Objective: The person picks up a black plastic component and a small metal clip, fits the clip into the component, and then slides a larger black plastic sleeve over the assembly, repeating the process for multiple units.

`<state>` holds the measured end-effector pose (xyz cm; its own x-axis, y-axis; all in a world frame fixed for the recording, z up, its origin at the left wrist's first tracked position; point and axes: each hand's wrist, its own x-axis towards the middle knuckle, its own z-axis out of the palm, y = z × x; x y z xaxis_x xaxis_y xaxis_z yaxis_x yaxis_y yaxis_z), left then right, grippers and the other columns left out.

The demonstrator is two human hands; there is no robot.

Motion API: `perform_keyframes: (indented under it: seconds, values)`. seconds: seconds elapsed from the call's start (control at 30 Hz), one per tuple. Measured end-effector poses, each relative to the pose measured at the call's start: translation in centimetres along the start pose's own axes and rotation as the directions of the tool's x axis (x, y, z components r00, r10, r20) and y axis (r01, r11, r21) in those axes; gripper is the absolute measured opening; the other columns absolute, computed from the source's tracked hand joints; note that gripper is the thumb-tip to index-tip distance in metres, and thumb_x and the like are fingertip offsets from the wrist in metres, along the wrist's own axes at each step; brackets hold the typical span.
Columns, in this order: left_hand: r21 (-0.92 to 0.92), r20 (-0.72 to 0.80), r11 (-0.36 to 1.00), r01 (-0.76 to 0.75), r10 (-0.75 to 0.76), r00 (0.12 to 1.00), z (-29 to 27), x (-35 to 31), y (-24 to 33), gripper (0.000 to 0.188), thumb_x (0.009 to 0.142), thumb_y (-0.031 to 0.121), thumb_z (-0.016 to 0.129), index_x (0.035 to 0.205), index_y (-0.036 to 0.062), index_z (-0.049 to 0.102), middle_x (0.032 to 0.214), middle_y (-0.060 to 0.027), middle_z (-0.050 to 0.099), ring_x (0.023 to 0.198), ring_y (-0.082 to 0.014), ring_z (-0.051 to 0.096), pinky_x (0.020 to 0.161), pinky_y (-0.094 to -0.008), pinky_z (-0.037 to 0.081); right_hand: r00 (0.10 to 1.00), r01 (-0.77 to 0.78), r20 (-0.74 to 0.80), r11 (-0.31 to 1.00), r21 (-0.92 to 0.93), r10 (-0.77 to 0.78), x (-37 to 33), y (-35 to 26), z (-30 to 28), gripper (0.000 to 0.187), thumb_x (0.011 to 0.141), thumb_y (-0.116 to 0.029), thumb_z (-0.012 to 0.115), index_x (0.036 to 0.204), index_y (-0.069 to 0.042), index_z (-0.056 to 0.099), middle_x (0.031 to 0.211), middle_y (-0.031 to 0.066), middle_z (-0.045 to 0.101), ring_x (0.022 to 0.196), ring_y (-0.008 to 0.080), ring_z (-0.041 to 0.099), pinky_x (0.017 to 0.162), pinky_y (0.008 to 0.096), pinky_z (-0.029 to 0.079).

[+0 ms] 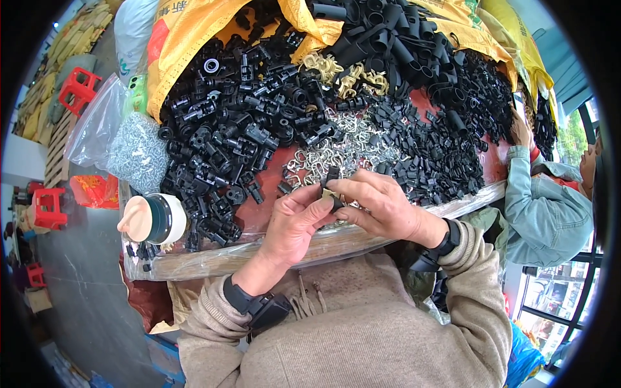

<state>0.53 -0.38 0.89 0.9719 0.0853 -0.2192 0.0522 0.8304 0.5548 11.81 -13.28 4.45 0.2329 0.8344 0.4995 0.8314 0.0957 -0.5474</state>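
Both hands meet over the near edge of a heaped table. Between its thumb and fingers, my left hand [294, 223] pinches a small black plastic part [333, 174]. From the other side, the fingertips of my right hand [385, 207] close on the same part. A pale, yellowish bit shows at the part, but its kind is unclear; the fingers cover much of it. Just beyond the hands lies a pile of small curved metal hooks [323, 155]. Small black clips [427, 152] spread to the right, and bulkier black plastic fittings [239, 123] are heaped to the left.
Black tubes [388, 39] and beige plastic pieces [323, 68] lie farther back. A lidded cup [158, 220] stands at the left corner beside a clear bag of small metal pieces [139, 152]. Plastic-wrapped wood edges the table [213, 262]. A co-worker's sleeve [543, 200] reaches in at right.
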Motion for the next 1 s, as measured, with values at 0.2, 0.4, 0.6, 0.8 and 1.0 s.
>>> perform_keyframes:
  seconds: [0.2, 0.4, 0.6, 0.8, 1.0]
  values:
    - [0.014, -0.032, 0.997, 0.078, -0.078, 0.996, -0.9, 0.0, -0.3, 0.023, 0.081, 0.01, 0.056, 0.103, 0.0031, 0.056, 0.093, -0.0031, 0.06, 0.079, -0.009, 0.057, 0.071, -0.0231, 0.05, 0.998, 0.044, 0.042, 0.994, -0.1, -0.04, -0.4, 0.6, 0.1, 0.036, 0.064, -0.02, 0.068, 0.095, -0.005, 0.057, 0.062, 0.0021, 0.046, 0.054, 0.0181, 0.049, 0.048, 0.0285, 0.039]
    - [0.035, -0.038, 0.995, 0.096, -0.095, 0.995, -0.4, 0.2, -0.4, 0.022, 0.083, 0.012, 0.054, 0.103, 0.0013, 0.056, 0.09, -0.0032, 0.059, 0.077, -0.0083, 0.057, 0.068, -0.0216, 0.049, 0.997, 0.075, -0.013, 0.985, -0.155, -0.078, -0.4, 0.6, 0.2, 0.04, 0.06, -0.025, 0.07, 0.093, -0.006, 0.057, 0.06, 0.0012, 0.045, 0.05, 0.0163, 0.048, 0.046, 0.0272, 0.038]
    - [0.133, -0.048, 0.985, 0.111, -0.105, 0.993, 0.1, -0.4, -0.1, 0.023, 0.085, 0.015, 0.052, 0.101, -0.0007, 0.054, 0.089, -0.0049, 0.059, 0.074, -0.0106, 0.057, 0.068, -0.0234, 0.049, 0.994, 0.085, -0.062, 0.986, -0.141, -0.094, -0.8, 1.1, 0.4, 0.041, 0.059, -0.028, 0.07, 0.09, -0.005, 0.057, 0.059, 0.0007, 0.045, 0.048, 0.0159, 0.047, 0.045, 0.0271, 0.038]
    - [0.224, -0.053, 0.965, 0.135, -0.127, 0.991, 0.3, 0.0, -0.5, 0.025, 0.083, 0.016, 0.054, 0.101, -0.0008, 0.055, 0.085, -0.0047, 0.06, 0.072, -0.0098, 0.058, 0.064, -0.0214, 0.049, 0.983, 0.152, -0.078, 0.977, -0.147, -0.164, -1.5, 1.5, 0.1, 0.04, 0.06, -0.026, 0.071, 0.089, -0.003, 0.058, 0.056, 0.0004, 0.041, 0.046, 0.0146, 0.043, 0.043, 0.0268, 0.034]
    - [0.326, -0.033, 0.941, 0.088, -0.082, 0.996, 0.3, 0.3, 0.5, 0.025, 0.084, 0.017, 0.053, 0.099, -0.002, 0.054, 0.081, -0.0071, 0.06, 0.068, -0.0116, 0.058, 0.059, -0.0212, 0.048, 0.973, 0.027, -0.207, 0.934, -0.355, -0.106, -3.2, 4.3, -3.6, 0.025, 0.065, -0.013, 0.068, 0.085, -0.003, 0.057, 0.059, 0.0031, 0.048, 0.05, 0.0187, 0.046, 0.044, 0.0283, 0.036]
